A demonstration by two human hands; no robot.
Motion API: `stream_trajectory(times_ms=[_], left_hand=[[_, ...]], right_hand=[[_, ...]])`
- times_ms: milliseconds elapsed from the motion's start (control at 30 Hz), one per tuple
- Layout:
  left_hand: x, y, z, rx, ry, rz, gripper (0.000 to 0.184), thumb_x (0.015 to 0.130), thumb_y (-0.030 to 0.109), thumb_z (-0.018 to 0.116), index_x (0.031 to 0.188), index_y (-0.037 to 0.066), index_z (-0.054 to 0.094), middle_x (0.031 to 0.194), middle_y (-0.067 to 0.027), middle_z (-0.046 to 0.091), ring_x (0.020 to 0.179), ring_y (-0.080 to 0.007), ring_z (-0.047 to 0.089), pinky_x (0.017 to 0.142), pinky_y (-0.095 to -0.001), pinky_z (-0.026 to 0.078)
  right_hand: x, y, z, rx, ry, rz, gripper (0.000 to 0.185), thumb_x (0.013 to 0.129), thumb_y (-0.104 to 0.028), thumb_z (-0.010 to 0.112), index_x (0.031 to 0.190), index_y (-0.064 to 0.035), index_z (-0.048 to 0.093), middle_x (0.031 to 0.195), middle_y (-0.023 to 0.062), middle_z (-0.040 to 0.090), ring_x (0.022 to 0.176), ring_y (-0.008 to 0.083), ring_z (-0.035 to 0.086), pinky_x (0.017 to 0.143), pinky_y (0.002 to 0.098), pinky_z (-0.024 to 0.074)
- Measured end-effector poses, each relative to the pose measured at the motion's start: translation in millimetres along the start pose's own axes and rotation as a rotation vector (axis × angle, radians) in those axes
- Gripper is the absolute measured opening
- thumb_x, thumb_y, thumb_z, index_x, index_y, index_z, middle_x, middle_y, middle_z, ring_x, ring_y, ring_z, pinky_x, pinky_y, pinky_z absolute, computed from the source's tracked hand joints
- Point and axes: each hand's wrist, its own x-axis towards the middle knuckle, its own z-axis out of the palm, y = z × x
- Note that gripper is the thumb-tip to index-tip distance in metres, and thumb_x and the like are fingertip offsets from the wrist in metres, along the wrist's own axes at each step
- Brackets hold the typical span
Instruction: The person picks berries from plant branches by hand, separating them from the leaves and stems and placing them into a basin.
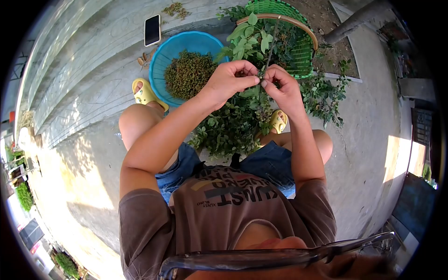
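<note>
My left hand [233,80] pinches a thin leafy branch [271,46] from the left side, thumb and fingers together. Close beside it, my right hand [282,88] pinches the same branch from the right. The branch points up and away from me, with green leaves at its upper part. Left of the hands stands a blue basin [160,56] holding a heap of small greenish-brown berries or seeds [189,74]. Behind the hands is a green woven basket [302,58] with a brown handle and leafy branches in it. More leafy cuttings [228,130] lie between my legs.
A phone [152,31] lies on the concrete step behind the basin, near a small pile of stems [176,10]. Other cuttings [326,95] spread over the ground at the right. A post [357,21] stands at the upper right. Yellow clogs [148,94] are on my feet.
</note>
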Motion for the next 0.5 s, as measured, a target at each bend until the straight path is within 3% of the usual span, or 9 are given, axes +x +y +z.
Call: stream_trajectory(times_ms=[500], left_hand=[[0.2, -2.1, -0.5, 0.031, 0.065, -0.048, 0.011, 0.079, 0.01, 0.066, 0.086, 0.006, 0.059, 0.078, 0.0044, 0.053, 0.067, -0.0032, 0.046, 0.056, -0.0186, 0.037]], right_hand=[[0.1, 3.2, 8.0, -0.078, 0.044, -0.029, 0.009, 0.073, 0.0, 0.062, 0.076, -0.0001, 0.054, 0.072, 0.0018, 0.049, 0.064, 0.0101, 0.047, 0.056, 0.0237, 0.0391]])
